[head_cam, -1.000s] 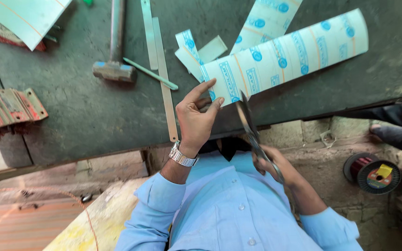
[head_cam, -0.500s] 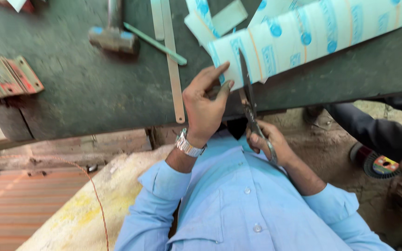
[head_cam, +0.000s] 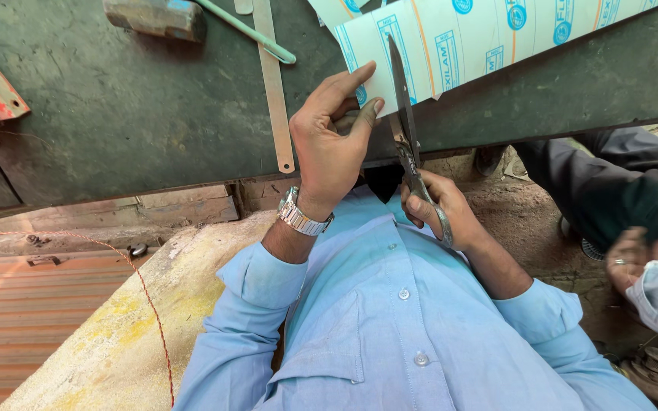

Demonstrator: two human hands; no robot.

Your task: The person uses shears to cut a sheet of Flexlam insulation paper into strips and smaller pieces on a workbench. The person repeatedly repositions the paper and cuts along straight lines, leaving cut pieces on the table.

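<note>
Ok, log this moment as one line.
left hand: pins white blue-printed sheet on dark workbench | right hand: grip on metal shears, blades in sheet

Soft, even daylight fills the view, bright without harsh glare. The white printed sheet (head_cam: 496, 46) is the brightest area, nearly washed out. The dark green surface (head_cam: 131, 114) shows faint shadows. Focus is sharp centrally; wide-angle stretching bends the edges.

Left hand (head_cam: 330, 141) far side, palm down, fingers spread flat, forefinger stretched furthest out, wrist bent (sleeve rolled to the forearm). Right hand (head_cam: 437, 207) nearer, just right of it, fingers curled tight in a grip.
</note>
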